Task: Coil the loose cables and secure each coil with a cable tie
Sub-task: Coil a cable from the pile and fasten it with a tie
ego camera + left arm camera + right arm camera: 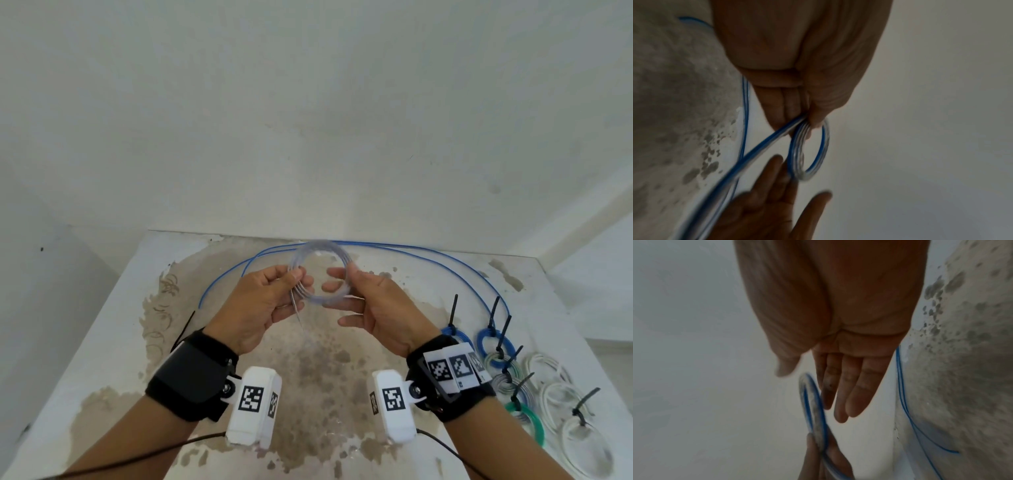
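Note:
I hold a small coil of blue-and-white cable (318,245) up over the table, seen edge-on in both wrist views (796,152) (812,402). My left hand (298,276) (809,120) pinches the coil's left side between thumb and fingers. The cable's loose tail (748,155) slants away below the pinch. At the coil's right side is my right hand (342,278) (813,386), fingers (851,386) straight, the rim passing between thumb and fingers without a closed grip. A long loose blue cable (411,250) lies across the far side of the table.
The white table (109,329) has a large brown stain in its middle. Several tied coils with black cable ties (493,342) lie in rows at the right edge. One loose black cable tie (186,325) lies by my left wrist. Walls close the back.

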`<state>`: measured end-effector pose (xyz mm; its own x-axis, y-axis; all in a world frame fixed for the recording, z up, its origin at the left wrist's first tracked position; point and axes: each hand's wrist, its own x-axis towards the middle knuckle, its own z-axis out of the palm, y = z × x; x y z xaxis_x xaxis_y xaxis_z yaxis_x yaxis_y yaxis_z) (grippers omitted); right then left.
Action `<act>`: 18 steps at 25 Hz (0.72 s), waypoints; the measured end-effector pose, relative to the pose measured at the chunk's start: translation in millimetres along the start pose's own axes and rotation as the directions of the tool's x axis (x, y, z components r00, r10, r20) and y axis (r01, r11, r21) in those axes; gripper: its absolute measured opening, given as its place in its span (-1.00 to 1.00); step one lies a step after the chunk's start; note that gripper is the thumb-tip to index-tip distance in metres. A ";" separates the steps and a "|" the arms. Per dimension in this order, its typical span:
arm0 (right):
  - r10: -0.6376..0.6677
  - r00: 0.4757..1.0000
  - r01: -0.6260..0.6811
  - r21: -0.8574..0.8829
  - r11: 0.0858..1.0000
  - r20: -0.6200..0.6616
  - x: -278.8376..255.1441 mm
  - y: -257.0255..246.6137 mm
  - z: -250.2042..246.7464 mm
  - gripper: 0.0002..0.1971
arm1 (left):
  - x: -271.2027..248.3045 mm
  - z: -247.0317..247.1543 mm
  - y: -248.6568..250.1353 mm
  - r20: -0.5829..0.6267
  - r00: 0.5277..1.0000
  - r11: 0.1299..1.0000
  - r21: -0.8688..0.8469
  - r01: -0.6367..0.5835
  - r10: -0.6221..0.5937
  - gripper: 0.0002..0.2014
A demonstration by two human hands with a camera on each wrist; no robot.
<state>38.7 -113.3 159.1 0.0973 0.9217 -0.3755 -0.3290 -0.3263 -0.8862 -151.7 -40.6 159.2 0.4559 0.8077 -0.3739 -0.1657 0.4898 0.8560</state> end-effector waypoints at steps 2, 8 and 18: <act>-0.016 1.000 0.016 0.201 0.979 -0.003 -2.3 9.4 -0.8 -0.24 | 5.3 4.2 4.8 -0.090 0.995 0.977 -0.207 -0.055 0.037 -0.89; -0.209 0.977 0.209 0.262 0.942 -0.028 -2.8 47.3 32.1 -0.43 | 18.5 22.7 9.0 -0.183 0.982 0.873 -0.468 -0.136 0.055 -0.92; -0.416 0.901 0.409 -0.077 0.909 -0.124 0.3 37.1 40.2 -0.70 | 34.3 18.8 16.9 -0.299 0.954 0.899 -0.422 -0.120 -0.013 -0.88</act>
<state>-11.2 -116.7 137.0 0.3411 0.9400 -0.0037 -0.1867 0.0639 -0.9803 -122.4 -10.8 167.6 0.1758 0.8623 -0.4749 -0.5724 0.4821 0.6633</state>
